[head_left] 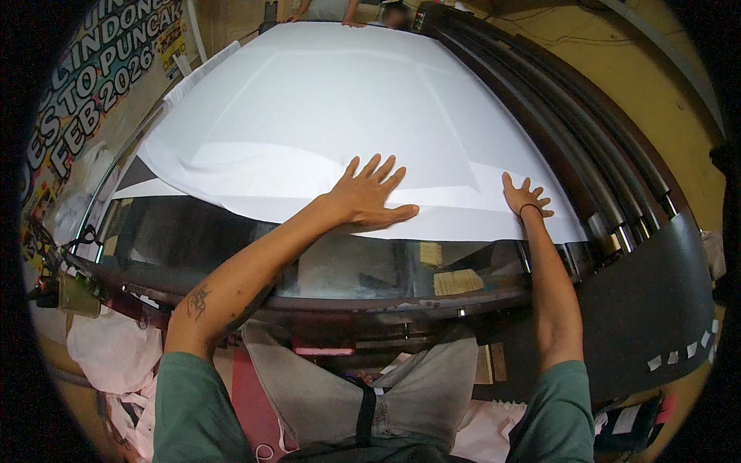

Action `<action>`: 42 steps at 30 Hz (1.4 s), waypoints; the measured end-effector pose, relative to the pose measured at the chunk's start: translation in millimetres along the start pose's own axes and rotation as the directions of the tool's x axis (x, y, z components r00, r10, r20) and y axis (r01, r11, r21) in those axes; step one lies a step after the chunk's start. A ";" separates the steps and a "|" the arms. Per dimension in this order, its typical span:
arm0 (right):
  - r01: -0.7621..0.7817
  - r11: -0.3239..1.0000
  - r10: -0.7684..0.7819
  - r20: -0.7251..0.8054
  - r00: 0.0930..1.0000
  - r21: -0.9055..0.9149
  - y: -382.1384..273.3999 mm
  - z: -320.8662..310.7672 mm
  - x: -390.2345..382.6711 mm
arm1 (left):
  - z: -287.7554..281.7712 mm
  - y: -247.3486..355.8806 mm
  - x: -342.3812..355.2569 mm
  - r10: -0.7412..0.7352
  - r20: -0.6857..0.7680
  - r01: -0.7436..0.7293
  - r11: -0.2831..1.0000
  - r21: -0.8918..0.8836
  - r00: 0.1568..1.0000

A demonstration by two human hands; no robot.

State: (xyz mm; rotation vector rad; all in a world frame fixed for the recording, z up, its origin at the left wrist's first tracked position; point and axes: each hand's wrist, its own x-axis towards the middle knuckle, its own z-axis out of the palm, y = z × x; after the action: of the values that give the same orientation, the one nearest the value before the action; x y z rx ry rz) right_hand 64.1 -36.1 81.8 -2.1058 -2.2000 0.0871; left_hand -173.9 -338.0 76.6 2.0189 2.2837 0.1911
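A dark banner [100,69] with large white and coloured lettering hangs on the wall at upper left.

A row of dark curved rails [594,147] runs along the right of the counter [363,305], ending in metal-capped tips. A black curved panel [656,309] sits below them, with small white tape tabs along its edge. At the left hangs a colourful banner [93,69] on the wall. White cloth [108,347] is bundled near the floor (lower left). At the far end, another person's hands [324,17] rest on the counter's edge.
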 end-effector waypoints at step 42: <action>0.052 0.999 -0.052 -0.008 0.999 -0.005 5.5 1.0 -2.0 | 2.7 21.3 -0.9 -0.021 0.000 0.021 0.998 0.056 1.000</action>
State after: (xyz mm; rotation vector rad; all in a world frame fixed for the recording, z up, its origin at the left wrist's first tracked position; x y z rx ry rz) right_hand 69.6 -37.7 80.2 -2.0464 -2.2509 0.0700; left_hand -152.5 -336.3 77.1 2.0193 2.3348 0.1271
